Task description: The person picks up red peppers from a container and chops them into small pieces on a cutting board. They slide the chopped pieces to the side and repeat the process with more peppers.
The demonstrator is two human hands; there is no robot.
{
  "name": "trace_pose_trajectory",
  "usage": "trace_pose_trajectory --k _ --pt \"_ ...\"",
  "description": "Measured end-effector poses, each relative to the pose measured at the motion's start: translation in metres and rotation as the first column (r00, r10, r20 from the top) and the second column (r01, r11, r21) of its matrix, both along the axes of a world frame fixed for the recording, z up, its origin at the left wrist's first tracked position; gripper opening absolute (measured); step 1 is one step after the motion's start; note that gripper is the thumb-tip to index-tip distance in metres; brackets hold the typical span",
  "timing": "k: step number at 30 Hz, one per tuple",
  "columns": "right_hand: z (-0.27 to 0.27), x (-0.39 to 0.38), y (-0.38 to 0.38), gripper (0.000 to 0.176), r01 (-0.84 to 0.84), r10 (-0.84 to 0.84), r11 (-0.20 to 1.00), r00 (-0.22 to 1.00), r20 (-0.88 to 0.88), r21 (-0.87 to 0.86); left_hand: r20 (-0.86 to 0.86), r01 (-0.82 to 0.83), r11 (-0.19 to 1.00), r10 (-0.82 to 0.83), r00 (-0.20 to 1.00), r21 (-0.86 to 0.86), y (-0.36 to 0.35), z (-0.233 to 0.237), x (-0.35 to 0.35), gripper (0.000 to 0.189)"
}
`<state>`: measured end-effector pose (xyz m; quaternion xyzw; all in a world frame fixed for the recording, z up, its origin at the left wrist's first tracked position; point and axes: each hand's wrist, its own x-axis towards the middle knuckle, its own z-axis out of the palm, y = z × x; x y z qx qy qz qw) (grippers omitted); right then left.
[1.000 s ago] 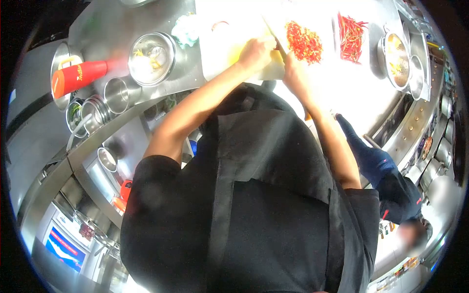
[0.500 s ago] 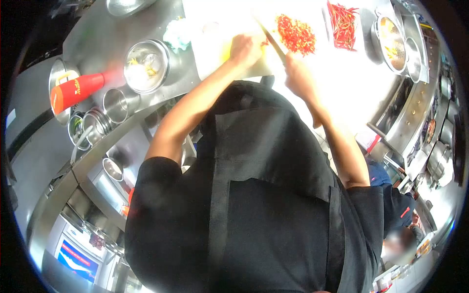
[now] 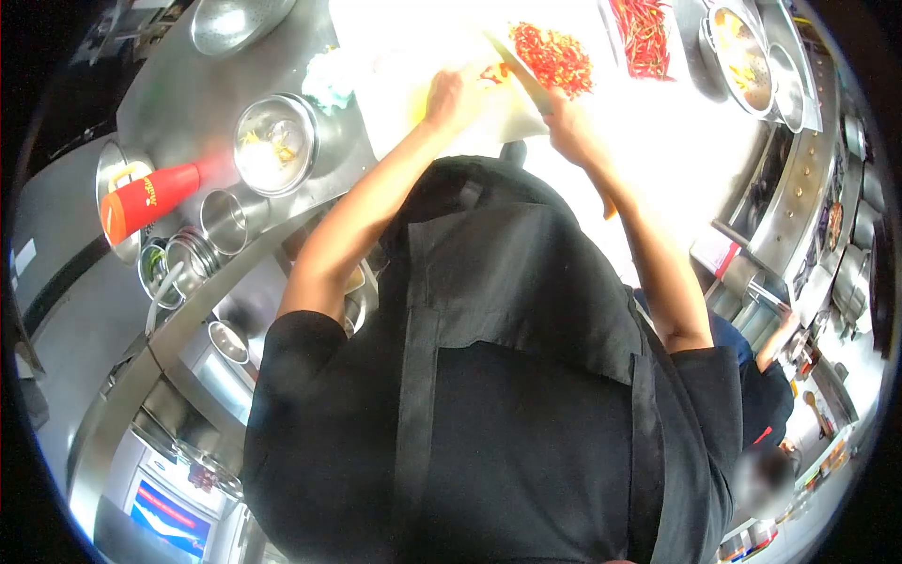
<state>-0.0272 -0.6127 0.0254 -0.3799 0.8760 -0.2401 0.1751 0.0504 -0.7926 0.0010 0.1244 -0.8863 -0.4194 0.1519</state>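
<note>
My right hand point(image 3: 571, 130) is wrapped round the handle of a knife point(image 3: 522, 79), whose blade points up and left over a bright cutting board point(image 3: 390, 117). Against the blade's right side lies a heap of chopped red chillies point(image 3: 554, 60). A few cut chilli pieces point(image 3: 495, 72) sit between the blade and my left hand point(image 3: 452, 98). That hand rests curled on the board, apart from the knife; glare hides what its fingers hold, if anything. Whole red chillies point(image 3: 643, 38) fill a white tray at the upper right.
Left of the board are a crumpled pale cloth point(image 3: 329, 79), a metal bowl with yellowish scraps point(image 3: 274, 146), a red bottle point(image 3: 155, 195) and a metal pot point(image 3: 224, 223). A strainer bowl point(image 3: 742, 61) stands far right. Another person point(image 3: 766, 399) is at the lower right.
My left hand has drawn back left from the blade, baring cut pieces between them. The knife has stayed beside the heap. The view has shifted slightly. The other person's arm now reaches up.
</note>
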Motion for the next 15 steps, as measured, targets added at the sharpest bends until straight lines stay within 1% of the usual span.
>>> trace_pose_trajectory --k 2,3,5,7,9,11,13,15 --pt "0.015 -0.005 0.003 0.018 0.046 -0.059 0.988 0.994 0.087 0.147 -0.027 -0.041 0.999 0.040 0.999 -0.028 0.000 -0.007 -0.003 0.018" --pt "0.024 -0.003 0.001 0.018 0.045 -0.066 0.983 0.991 0.114 0.176 -0.027 -0.052 0.998 0.051 0.998 -0.031 0.001 -0.005 -0.004 0.018" --pt "0.034 0.005 -0.004 0.018 0.031 -0.047 0.984 0.995 0.088 0.174 -0.016 -0.036 0.999 0.035 0.999 -0.020 0.004 0.000 -0.003 0.017" --pt "0.037 0.011 -0.010 0.018 0.024 -0.034 0.985 0.998 0.056 0.171 -0.038 -0.038 0.999 0.038 0.999 -0.010 0.004 -0.011 -0.005 0.016" --pt "0.036 0.017 -0.013 0.017 -0.001 0.004 0.985 1.000 -0.016 0.174 -0.058 -0.040 0.999 0.040 0.998 0.001 0.005 -0.013 -0.004 0.015" --pt "0.040 0.021 -0.011 0.016 0.014 -0.018 0.981 1.000 0.018 0.195 -0.091 -0.085 0.991 0.075 0.993 -0.105 0.009 -0.006 -0.001 0.012" --pt "0.040 0.024 -0.015 0.015 0.022 -0.035 0.977 0.998 0.056 0.213 -0.105 -0.100 0.989 0.089 0.990 -0.109 0.012 -0.011 -0.001 0.012" --pt "0.031 0.030 -0.019 0.015 0.047 -0.044 0.989 0.999 -0.030 0.137 -0.120 -0.109 0.987 0.095 0.988 -0.116 0.009 -0.013 -0.001 0.012"
